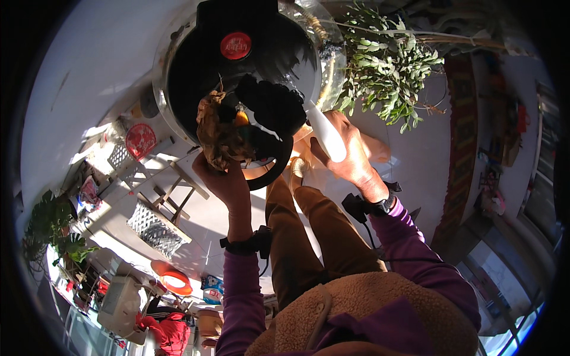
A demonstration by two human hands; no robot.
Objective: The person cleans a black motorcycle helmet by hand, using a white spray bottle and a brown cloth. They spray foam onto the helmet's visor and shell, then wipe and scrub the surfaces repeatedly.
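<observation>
My left hand is closed at the lower end of a crumpled, dry brown leafy bundle, its fingertips mostly hidden. My right hand is closed around a tool with a thick white handle; its working end cannot be made out. Between the hands is a dark crumbly or bushy black mass, with a small yellow-orange piece beside it. A black ring-shaped rim curves below them. Behind lies a large, round, glossy black object with a red round label.
A clear round rim surrounds the black object. A leafy green plant stands at the right. On the left are a wooden-framed woven stool, a red round item and an orange-red basin. A patterned rug lies far right.
</observation>
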